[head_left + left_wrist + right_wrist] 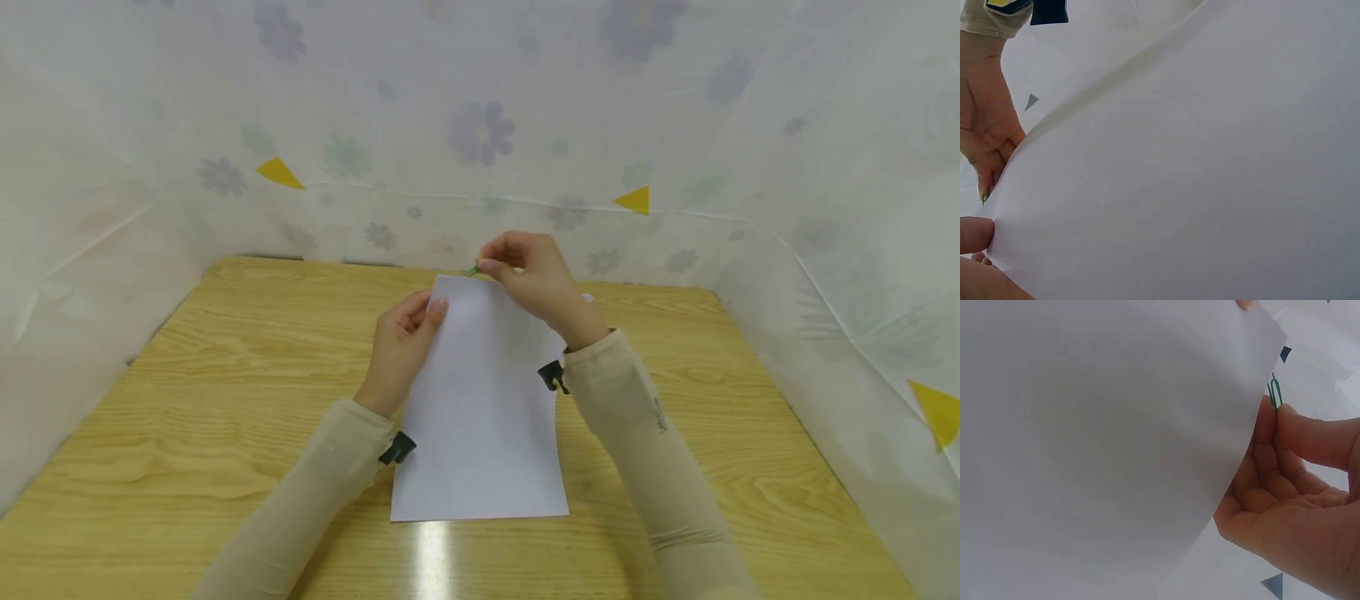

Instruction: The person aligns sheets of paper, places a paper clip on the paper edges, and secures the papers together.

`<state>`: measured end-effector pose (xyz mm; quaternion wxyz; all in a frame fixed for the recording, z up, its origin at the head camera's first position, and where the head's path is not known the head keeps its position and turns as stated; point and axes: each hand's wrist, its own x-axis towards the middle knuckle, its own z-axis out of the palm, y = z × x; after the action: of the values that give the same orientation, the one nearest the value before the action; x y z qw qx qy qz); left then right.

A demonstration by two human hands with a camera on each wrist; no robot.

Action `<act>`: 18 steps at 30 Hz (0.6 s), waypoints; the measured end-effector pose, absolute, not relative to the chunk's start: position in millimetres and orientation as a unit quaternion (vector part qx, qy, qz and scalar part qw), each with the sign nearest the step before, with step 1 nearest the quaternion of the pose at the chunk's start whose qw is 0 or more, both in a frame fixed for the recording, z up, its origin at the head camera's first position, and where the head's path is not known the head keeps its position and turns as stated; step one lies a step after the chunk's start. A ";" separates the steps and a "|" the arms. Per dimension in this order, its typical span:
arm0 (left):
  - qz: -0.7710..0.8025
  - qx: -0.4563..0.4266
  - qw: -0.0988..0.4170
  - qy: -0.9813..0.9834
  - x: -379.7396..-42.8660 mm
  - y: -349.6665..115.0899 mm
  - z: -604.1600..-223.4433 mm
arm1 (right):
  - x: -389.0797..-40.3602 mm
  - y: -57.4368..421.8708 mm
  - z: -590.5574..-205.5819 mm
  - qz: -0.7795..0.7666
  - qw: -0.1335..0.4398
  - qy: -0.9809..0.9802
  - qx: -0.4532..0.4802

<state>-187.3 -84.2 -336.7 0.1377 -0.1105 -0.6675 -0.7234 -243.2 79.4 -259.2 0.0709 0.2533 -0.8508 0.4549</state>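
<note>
A white sheet of paper (483, 408) is held up over the table, its top edge raised and its face toward the head camera. My left hand (401, 346) pinches the paper's upper left edge, thumb in front and fingers behind. Just above the top edge, my right hand (540, 279) pinches a small green paper clip (1275, 390) between thumb and forefinger. In the right wrist view the clip's looped wire end points past the fingertips, beside the paper's edge. Whether the clip touches the paper, I cannot tell. Whether there is more than one sheet is not clear.
A wood-grain table (247, 375) lies beneath the hands. White flower-printed sheeting (480, 100) surrounds its back and sides, with yellow triangles (633, 200) stuck on it. Each sleeve cuff carries a black clip (552, 376).
</note>
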 end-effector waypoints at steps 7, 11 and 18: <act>-0.723 -0.103 0.142 -0.669 -196.1 -84.9 -348.9 | -241.8 78.8 -257.8 0.441 0.073 -0.853 0.267; -0.722 -0.102 0.140 -0.670 -197.3 -84.7 -351.2 | -241.5 79.2 -257.8 0.423 0.072 -0.862 0.271; -0.721 -0.091 0.141 -0.672 -196.4 -84.9 -348.4 | -240.8 78.1 -256.5 0.404 0.069 -0.868 0.280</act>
<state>-196.4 -84.9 -348.4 0.1410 -0.0912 -0.6723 -0.7210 -240.8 78.1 -256.5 0.0691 0.2803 -0.8681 0.4037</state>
